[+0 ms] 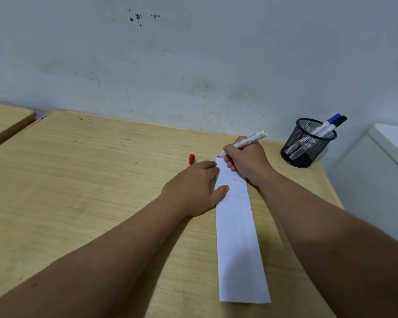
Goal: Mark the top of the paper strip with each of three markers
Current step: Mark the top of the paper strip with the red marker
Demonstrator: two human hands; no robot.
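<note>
A long white paper strip (238, 237) lies lengthwise on the wooden desk (90, 180). My right hand (248, 162) grips an uncapped red marker (251, 138), whose tip touches the strip's top left corner beside a small dark mark. My left hand (193, 189) lies flat with fingers and thumb pressing on the strip's left edge. The marker's red cap (191, 159) sits on the desk just beyond my left hand. A black mesh cup (308, 143) at the back right holds a blue-capped marker (329, 123) and a black-capped marker (340, 121).
A stained pale wall runs right behind the desk. A second wooden desk (5, 120) adjoins on the far left. A white cabinet or appliance (381, 161) stands past the desk's right edge.
</note>
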